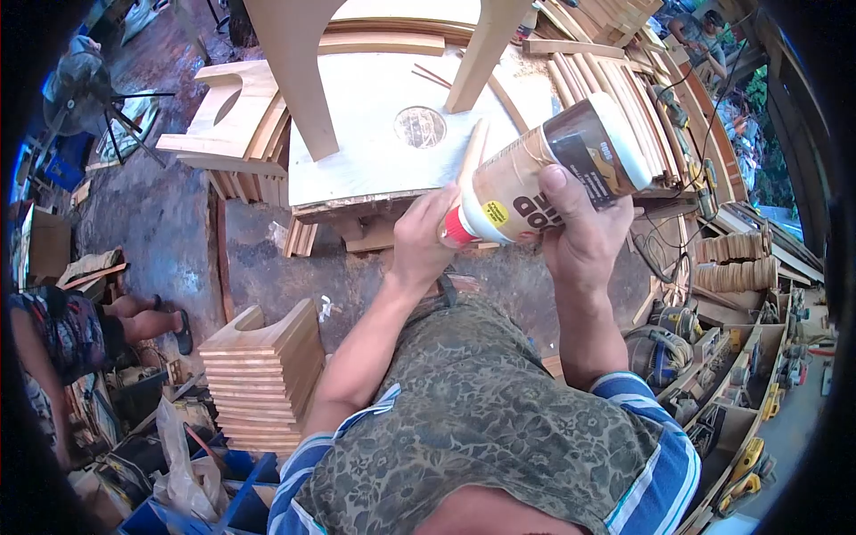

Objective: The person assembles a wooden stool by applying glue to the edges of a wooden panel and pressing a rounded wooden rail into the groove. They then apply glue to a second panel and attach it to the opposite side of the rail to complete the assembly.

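A large wood glue bottle (535, 178) is tilted in front of me, its red cap pointing down to the left and its white base up to the right. My right hand (584, 223) is wrapped round the bottle's body, thumb on the label. At the cap end, my left hand (428, 232) has its fingers closed at the bottle's neck and a thin wooden strip (475, 147), which slants up behind the bottle. Beyond them is a white-topped workbench (357, 107) with a round hole. A curved wooden piece (299, 76) stands on its legs there.
Stacked cut-out boards (259, 374) stand on the floor at lower left, with more boards (236, 111) left of the bench. Wooden strips (615, 107) lie at its right. Power tools (664, 348) and a compartmented tray (744, 383) are at right. Other people are at far left and upper right.
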